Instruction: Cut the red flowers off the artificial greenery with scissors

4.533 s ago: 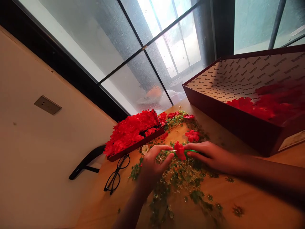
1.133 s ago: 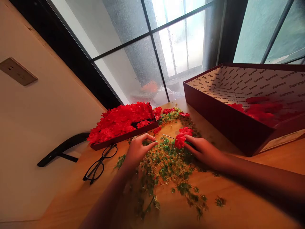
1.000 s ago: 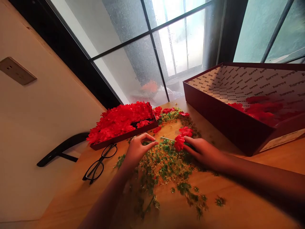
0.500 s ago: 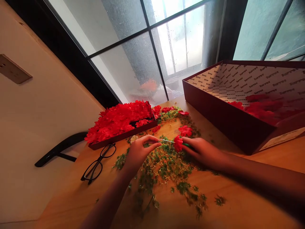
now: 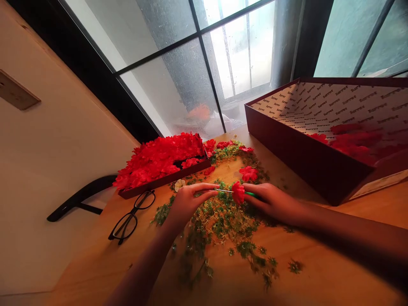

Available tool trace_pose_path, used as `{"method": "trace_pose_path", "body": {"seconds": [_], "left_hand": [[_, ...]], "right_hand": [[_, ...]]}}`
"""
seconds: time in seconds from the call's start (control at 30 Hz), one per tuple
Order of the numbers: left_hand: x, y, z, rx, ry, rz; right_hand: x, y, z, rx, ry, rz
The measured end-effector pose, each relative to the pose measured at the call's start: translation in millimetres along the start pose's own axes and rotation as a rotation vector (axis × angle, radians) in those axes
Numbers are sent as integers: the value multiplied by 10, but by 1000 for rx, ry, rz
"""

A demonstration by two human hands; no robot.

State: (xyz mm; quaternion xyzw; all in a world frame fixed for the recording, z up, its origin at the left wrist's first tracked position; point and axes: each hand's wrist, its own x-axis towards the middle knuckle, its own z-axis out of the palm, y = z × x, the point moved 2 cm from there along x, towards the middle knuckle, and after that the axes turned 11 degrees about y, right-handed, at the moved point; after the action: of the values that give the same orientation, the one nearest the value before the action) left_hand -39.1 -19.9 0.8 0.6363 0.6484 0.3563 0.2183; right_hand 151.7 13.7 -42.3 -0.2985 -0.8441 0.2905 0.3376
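Observation:
My right hand (image 5: 270, 203) grips the green stem of a red artificial flower (image 5: 238, 192), and the bloom sits just past its fingertips. A thin bare wire stem (image 5: 225, 191) runs from the bloom toward my left hand (image 5: 193, 204), whose thumb and fingers pinch its tip. Beneath both hands lies a scattered heap of green and yellow artificial foliage (image 5: 223, 225). A loose red flower (image 5: 248, 173) rests on the table just beyond my right hand, and a small white flower (image 5: 179, 185) lies beyond my left.
A shallow dark red box (image 5: 165, 178) heaped with red flowers stands on the wooden table (image 5: 318, 259). A larger open box (image 5: 306, 144) holding red flowers stands at right. Black glasses (image 5: 130, 217) lie at left, below a window (image 5: 204, 63).
My left hand has moved from beside the wire to pinching its tip. The flower and wire now lie level between my hands. The view has shifted slightly.

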Motion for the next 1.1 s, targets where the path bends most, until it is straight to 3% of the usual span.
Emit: {"method": "trace_pose_path", "body": {"seconds": [0.17, 0.37, 0.63, 0.87, 1.1], "left_hand": [[17, -9, -20, -92, -99, -10], [20, -15, -58, -96, -87, -41], [-50, 18, 117, -99, -291, 15], [-57, 13, 107, -145, -131, 16], [-102, 31, 197, -222, -128, -32]], "right_hand": [[2, -5, -11, 34, 24, -11], [12, -16, -14, 43, 47, -16], [-9, -43, 7, 64, -92, -44], [-12, 1, 28, -68, -28, 1], [-30, -58, 19, -79, -126, -88]]}}
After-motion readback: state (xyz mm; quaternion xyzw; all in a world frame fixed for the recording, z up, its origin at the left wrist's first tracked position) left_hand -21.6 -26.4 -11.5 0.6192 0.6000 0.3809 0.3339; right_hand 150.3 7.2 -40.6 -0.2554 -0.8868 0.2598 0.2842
